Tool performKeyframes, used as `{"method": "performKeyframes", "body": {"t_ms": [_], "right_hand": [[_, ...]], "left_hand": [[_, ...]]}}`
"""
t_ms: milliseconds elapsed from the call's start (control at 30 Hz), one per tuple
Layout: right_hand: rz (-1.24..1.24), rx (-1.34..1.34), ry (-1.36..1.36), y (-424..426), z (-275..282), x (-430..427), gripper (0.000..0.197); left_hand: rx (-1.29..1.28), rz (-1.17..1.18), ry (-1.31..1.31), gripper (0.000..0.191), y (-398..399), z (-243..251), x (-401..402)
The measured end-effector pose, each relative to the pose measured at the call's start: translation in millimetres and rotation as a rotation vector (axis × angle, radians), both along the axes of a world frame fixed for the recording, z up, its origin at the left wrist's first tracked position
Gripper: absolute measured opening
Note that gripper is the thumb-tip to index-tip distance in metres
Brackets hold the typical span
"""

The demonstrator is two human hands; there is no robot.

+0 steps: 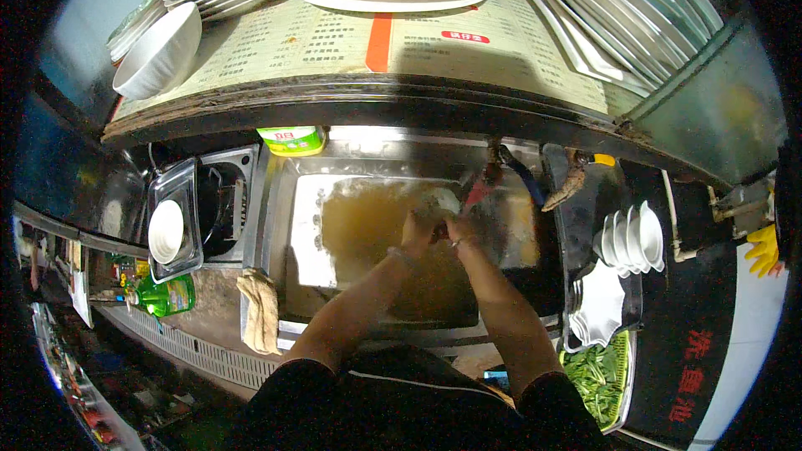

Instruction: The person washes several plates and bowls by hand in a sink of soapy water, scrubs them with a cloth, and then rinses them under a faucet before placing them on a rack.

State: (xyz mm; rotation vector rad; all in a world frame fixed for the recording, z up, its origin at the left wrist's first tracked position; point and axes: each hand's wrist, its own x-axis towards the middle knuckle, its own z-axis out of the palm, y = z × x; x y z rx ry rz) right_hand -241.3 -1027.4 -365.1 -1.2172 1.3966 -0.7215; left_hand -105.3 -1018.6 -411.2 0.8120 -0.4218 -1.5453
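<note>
Both of my hands are close together over a stainless steel sink (388, 165), which holds murky brownish water (363, 219). My left hand (418, 230) and my right hand (460, 228) nearly meet, with their fingers blurred and in shadow. A pale, rounded thing (443, 202) shows just beyond the fingers. Blur hides what it is and whether either hand grips it. Right of my hands, a red thing (479, 191), perhaps a handle or cloth, hangs or lies at the sink's far right side.
Stacked white bowls (633, 238) and scalloped white dishes (598, 304) stand on the right ledge, above a basket of leafy greens (598, 382). To the left are a tan towel (258, 313), a green bottle (166, 295) and a white bowl (166, 232). A shelf edge (376, 93) overhangs the sink's far side.
</note>
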Motion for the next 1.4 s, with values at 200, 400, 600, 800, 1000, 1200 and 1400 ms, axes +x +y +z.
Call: {"method": "performKeyframes", "body": {"t_ms": [200,400,600,800,1000,1200,1400], "right_hand": [[-0.123,0.37,-0.071,16,-19,-95,0.055],[-0.184,0.191,0.573,29,51,-36,0.061],[0.047,-0.913,0.868,61,58,-5,0.048],[0.35,-0.173,0.817,-1,56,-59,0.043],[-0.295,0.126,-0.652,-24,-17,-31,0.044],[-0.742,0.435,-0.496,49,27,-16,0.049],[0.235,-0.848,0.372,98,78,-44,0.035]], "left_hand": [[-0.176,-0.242,-1.141,0.032,4,65,-55],[-0.038,-0.28,-0.657,0.029,14,7,-74],[0.247,-0.238,0.016,0.026,19,-4,-80],[0.433,-0.549,0.669,0.023,42,1,-114],[0.049,-0.534,0.791,0.018,23,-66,-84],[0.265,-0.016,-1.062,0.035,43,61,-64],[0.44,-0.018,-0.566,0.035,139,70,100]]}}
